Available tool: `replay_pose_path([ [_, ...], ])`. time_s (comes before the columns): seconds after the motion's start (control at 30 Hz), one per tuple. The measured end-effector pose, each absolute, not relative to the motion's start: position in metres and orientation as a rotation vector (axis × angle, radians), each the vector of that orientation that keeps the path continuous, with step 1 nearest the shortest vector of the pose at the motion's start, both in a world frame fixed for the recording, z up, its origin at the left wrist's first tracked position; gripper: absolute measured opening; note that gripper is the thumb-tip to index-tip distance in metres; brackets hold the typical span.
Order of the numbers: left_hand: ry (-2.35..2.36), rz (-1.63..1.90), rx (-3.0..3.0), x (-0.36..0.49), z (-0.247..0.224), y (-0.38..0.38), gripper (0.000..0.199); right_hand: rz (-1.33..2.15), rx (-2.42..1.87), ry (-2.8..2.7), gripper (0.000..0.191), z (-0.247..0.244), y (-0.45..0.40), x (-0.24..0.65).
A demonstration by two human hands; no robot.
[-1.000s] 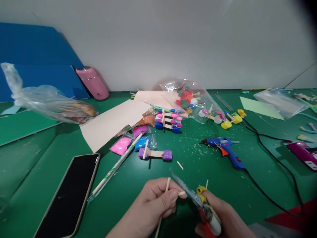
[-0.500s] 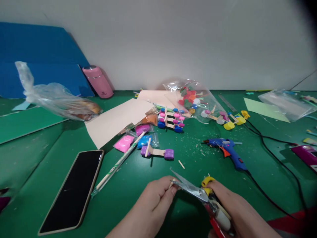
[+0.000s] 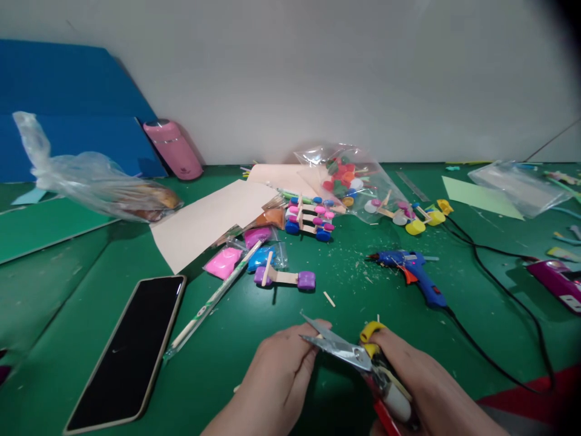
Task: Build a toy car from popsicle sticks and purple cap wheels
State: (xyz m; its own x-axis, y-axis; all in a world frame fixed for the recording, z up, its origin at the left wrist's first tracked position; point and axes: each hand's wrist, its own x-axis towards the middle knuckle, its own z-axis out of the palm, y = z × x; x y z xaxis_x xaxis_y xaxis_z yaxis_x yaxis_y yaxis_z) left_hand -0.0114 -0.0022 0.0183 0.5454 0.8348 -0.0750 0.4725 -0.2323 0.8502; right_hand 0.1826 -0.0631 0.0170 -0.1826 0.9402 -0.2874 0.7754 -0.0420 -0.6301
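My right hand [image 3: 417, 369] is wrapped around a pair of scissors [image 3: 347, 354] with yellow on the handle; something red and something white also show at its grip. The scissor blades are parted and point left. My left hand [image 3: 284, 363] is closed in a pinch just at the blades, on a small wooden craft stick [image 3: 319, 336] that is mostly hidden by fingers and blades. Beyond the hands lies a craft-stick piece with purple ends [image 3: 285, 278], a short stick crossing it. A cut sliver of wood [image 3: 329, 299] rests to its right.
A blue glue gun [image 3: 411, 269] with its black cord lies at right. At left are a phone [image 3: 129, 351] and a wrapped stick [image 3: 213, 303]. Clay packets [image 3: 224, 262], stacked stick pieces with coloured ends [image 3: 311, 219] and a bag of bottle caps [image 3: 347, 181] sit farther back.
My left hand has rolled over, so its back faces up more and the stick shows less. The scissors have shifted slightly left with it, blades still parted. The view has turned a little right.
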Motion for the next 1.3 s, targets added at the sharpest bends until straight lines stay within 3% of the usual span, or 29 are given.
replay_pose_path([
  [0.6, 1.045, 0.532, 1.885, -0.009, 0.024, -0.001, 0.033, 1.063, -1.969, -1.941, 0.023, 0.018, -0.061, 0.175],
  [1.1, 1.012, 0.522, 1.691, -0.014, 0.03, 0.004, 0.029, 1.016, -1.876, -2.006, 0.031, 0.012, -0.063, 0.184],
  [1.3, 1.003, 0.537, 1.655, -0.014, 0.029, -0.001, 0.029, 1.051, -1.884, -2.001, 0.013, 0.015, -0.063, 0.182],
])
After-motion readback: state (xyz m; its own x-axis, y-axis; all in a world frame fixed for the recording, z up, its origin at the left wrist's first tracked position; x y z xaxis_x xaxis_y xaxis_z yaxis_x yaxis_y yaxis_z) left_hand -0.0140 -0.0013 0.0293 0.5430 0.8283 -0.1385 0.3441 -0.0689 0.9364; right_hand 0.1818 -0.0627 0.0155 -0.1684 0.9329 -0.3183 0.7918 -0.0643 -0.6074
